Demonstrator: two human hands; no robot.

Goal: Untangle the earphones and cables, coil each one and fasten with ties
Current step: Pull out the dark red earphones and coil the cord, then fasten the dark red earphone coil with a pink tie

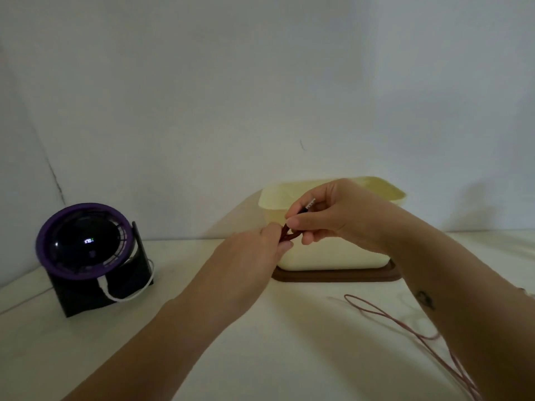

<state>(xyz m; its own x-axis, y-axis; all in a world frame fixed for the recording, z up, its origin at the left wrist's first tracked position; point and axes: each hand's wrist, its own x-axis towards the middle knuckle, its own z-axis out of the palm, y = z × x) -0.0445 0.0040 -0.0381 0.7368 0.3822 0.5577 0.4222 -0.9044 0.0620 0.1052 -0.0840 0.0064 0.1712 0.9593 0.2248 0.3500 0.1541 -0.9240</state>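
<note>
Head view: left hand (254, 247) and right hand (338, 218) fingers pinched a thin dark-red cable (286, 237), seemingly starting its coil; next, its loose length needed even winding.

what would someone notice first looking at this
Two hands meet mid-frame: left hand and right hand pinch a dark red cable in front of a cream tub. A purple fan with a lit display stands at far left, and a reddish cord lies looped at lower right.
</note>
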